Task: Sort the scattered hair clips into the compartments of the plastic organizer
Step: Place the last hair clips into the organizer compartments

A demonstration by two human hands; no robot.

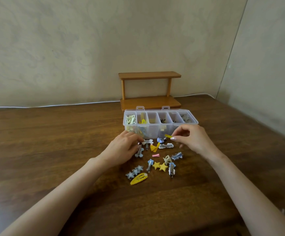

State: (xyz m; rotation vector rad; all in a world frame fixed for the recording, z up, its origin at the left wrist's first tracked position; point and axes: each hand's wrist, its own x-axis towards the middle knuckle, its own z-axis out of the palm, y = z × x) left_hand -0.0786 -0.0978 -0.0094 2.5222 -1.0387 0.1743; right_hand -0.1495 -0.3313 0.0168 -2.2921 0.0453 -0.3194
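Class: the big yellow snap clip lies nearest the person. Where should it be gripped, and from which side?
Pinch the yellow snap clip across its long edges near the middle, coming down from above. It lies flat on the table, so only its edges offer a hold. The grey star clips crowd its far left side, so the near right is probably freer.

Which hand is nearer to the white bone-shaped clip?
Left. The left hand lies just beside the white bone-shaped clip; the right hand is farther right, pinching a yellow clip.
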